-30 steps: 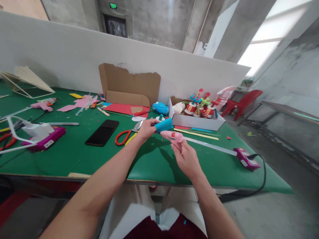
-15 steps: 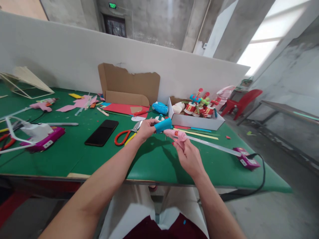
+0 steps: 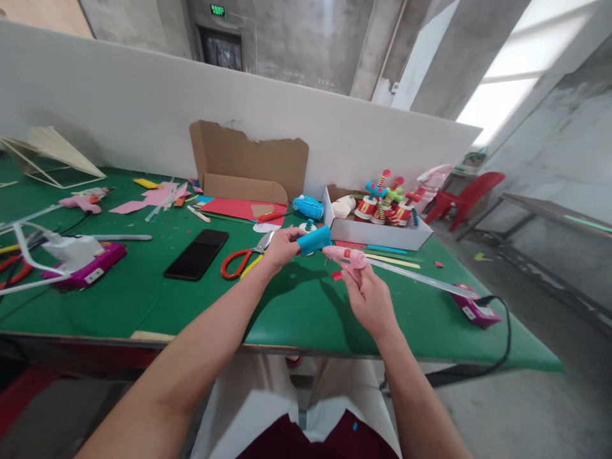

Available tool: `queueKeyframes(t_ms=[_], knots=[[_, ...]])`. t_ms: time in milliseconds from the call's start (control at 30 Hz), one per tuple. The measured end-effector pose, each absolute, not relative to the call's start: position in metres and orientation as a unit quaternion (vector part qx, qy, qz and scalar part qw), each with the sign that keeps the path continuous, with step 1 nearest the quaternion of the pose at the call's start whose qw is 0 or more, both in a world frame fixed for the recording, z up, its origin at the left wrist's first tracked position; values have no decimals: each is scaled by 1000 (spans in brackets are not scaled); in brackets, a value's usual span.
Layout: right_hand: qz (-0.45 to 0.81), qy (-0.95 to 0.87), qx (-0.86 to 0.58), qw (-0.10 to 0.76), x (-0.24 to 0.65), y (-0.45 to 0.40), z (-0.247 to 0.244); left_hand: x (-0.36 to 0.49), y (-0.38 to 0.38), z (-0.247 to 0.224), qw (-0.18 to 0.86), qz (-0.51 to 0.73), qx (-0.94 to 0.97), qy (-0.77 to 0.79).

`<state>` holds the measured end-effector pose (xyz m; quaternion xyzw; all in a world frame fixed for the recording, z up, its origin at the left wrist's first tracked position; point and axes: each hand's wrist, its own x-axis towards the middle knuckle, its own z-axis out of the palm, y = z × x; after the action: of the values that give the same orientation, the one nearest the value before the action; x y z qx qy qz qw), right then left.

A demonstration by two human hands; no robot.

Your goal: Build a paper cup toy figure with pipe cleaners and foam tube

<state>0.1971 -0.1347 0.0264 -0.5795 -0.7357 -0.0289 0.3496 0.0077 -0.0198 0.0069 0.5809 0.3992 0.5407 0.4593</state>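
Clamping fingers of left hand (image 3: 283,250) on blue tube (image 3: 314,240), of right hand (image 3: 373,301) on glue gun (image 3: 348,255), above table (image 3: 191,312), in from front edge.

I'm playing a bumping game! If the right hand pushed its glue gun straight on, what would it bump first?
The glue gun would probably meet the blue tube in the left hand; depth is unclear.

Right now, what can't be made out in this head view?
All in the head view:
- Glue gun: trigger, behind the right hand's fingers.
- Blue tube: whether the gun's tip touches it, too small.
- White box: most of its floor, behind its front wall and the figures.
- Wall writing: words, too faint and small.
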Motion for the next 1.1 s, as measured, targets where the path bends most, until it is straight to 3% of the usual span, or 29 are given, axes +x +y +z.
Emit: queueKeyframes(t_ms=[300, 1100], knots=[[-53, -732, -555, 391, 202, -135, 27, 7, -20, 7, 457, 542, 582, 398], [-42, -731, -574, 366, 195, -135, 26, 8, -18, 5, 449, 538, 591, 399]])
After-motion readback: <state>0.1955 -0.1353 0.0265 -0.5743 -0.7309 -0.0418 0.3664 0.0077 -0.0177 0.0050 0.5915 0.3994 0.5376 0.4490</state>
